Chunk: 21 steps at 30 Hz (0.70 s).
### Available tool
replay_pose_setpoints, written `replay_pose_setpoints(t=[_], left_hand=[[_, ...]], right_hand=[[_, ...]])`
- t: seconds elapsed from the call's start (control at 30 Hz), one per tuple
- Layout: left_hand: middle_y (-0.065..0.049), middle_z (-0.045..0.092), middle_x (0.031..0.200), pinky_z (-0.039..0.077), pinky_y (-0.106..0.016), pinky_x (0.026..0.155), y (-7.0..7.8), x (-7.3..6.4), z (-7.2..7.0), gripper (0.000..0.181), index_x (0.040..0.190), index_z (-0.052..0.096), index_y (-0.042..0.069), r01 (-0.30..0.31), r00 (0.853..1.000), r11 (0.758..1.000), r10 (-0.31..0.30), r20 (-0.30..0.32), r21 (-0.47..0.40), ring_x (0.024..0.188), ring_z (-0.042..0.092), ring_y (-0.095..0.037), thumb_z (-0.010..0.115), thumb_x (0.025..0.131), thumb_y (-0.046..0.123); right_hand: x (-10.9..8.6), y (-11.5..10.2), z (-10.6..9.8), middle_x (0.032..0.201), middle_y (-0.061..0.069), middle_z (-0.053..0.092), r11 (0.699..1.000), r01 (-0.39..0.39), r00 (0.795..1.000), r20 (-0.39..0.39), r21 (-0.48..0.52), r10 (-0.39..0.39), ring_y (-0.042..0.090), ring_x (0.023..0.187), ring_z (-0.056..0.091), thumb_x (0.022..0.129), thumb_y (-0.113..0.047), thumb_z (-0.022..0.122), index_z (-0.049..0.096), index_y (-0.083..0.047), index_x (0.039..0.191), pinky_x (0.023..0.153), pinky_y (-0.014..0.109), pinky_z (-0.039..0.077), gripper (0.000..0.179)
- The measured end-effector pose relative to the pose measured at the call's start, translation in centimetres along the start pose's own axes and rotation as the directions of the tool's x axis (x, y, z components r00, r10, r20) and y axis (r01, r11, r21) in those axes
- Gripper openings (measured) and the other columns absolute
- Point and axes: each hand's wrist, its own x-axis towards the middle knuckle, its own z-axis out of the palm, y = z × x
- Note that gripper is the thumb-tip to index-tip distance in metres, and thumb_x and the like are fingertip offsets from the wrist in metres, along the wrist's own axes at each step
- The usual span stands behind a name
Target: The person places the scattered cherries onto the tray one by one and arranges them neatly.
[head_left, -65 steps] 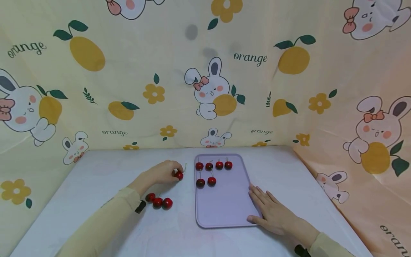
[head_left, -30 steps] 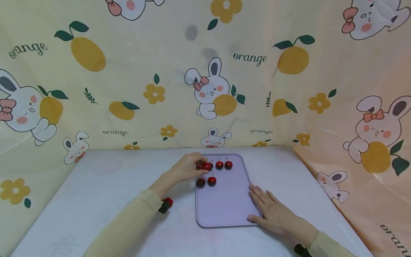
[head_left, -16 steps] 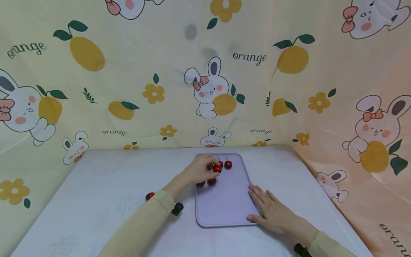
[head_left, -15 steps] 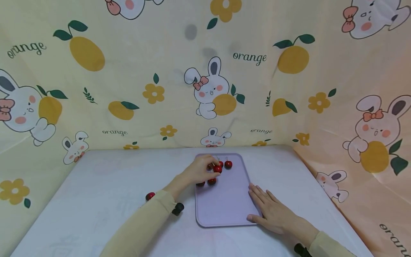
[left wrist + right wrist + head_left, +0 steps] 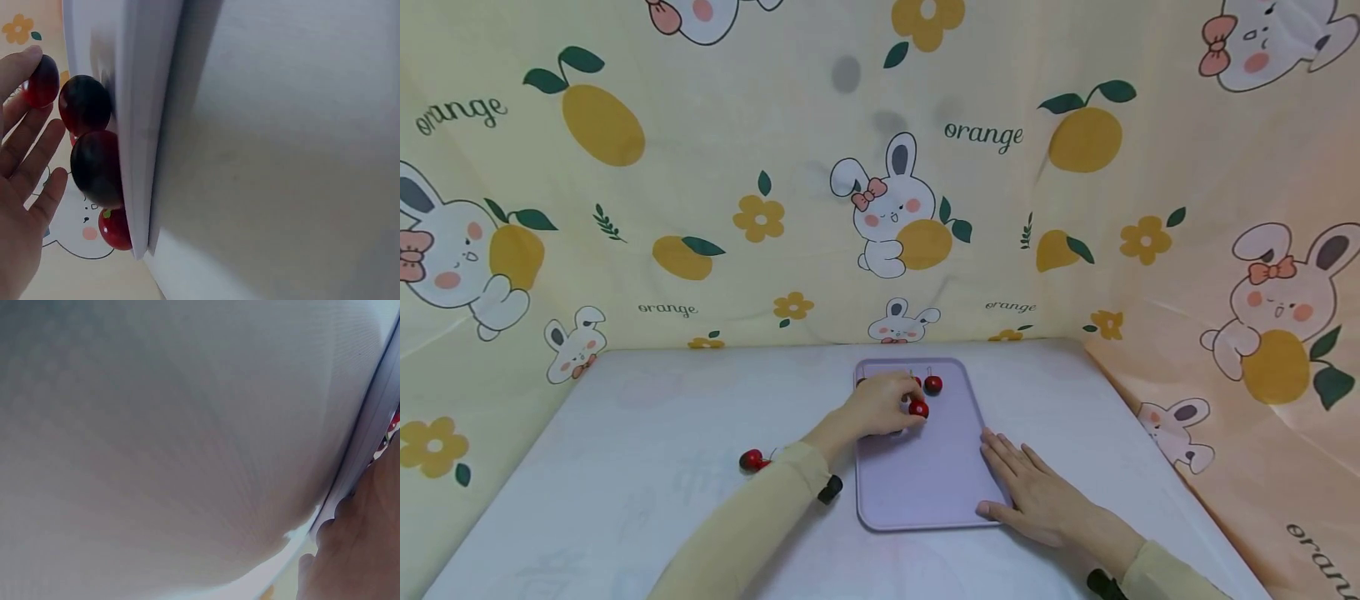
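My left hand [image 5: 883, 403] pinches a red cherry [image 5: 918, 408] between thumb and fingertips, over the upper half of the lilac tray [image 5: 925, 492]. In the left wrist view the pinched cherry [image 5: 42, 82] is beside two dark cherries [image 5: 97, 167] on the tray, with the other fingers spread loosely. One cherry [image 5: 933, 384] shows fully in the tray's back row; the hand covers most of the others. Flat, with fingers extended, my right hand [image 5: 1037, 496] rests on the tray's right rim. The right wrist view catches that hand [image 5: 359, 544] against the tray's edge.
Left of the tray, loose cherries [image 5: 751, 460] lie on the white tabletop [image 5: 647, 450], partly hidden by the left sleeve [image 5: 752, 517]. Behind the table hangs a printed cloth [image 5: 805, 167] with rabbits and oranges.
The left hand has carried the cherry from the tabletop rightward over the tray, lately shifting further right and nearer the front. The right hand has stayed in place on the rim.
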Motion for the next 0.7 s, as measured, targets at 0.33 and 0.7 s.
replay_pose_setpoints(t=[0.33,0.7], left_hand=[[0.011,0.066,0.094,0.045,-0.025,0.071,0.15,0.03,0.41,0.026,0.105,0.076,0.024,0.024,0.997,0.998,-0.028,0.072,0.056,0.081,0.054,-0.008,0.083,0.087,0.042],[0.017,0.065,0.089,0.042,-0.027,0.075,-0.34,0.02,1.00,0.026,0.100,0.076,0.028,0.005,0.995,0.996,-0.014,0.096,0.093,0.088,0.054,-0.005,0.084,0.085,0.047]], right_hand=[[0.01,-0.01,-0.03,0.170,0.016,0.023,1.000,-0.017,1.000,0.024,0.009,0.016,0.038,0.155,0.026,0.100,-0.067,0.050,0.034,0.001,0.160,0.122,0.061,0.022,0.092],[-0.03,-0.03,-0.05,0.170,0.016,0.025,1.000,-0.006,1.000,0.006,-0.004,0.006,0.038,0.154,0.028,0.100,-0.067,0.051,0.037,0.002,0.158,0.121,0.061,0.024,0.091]])
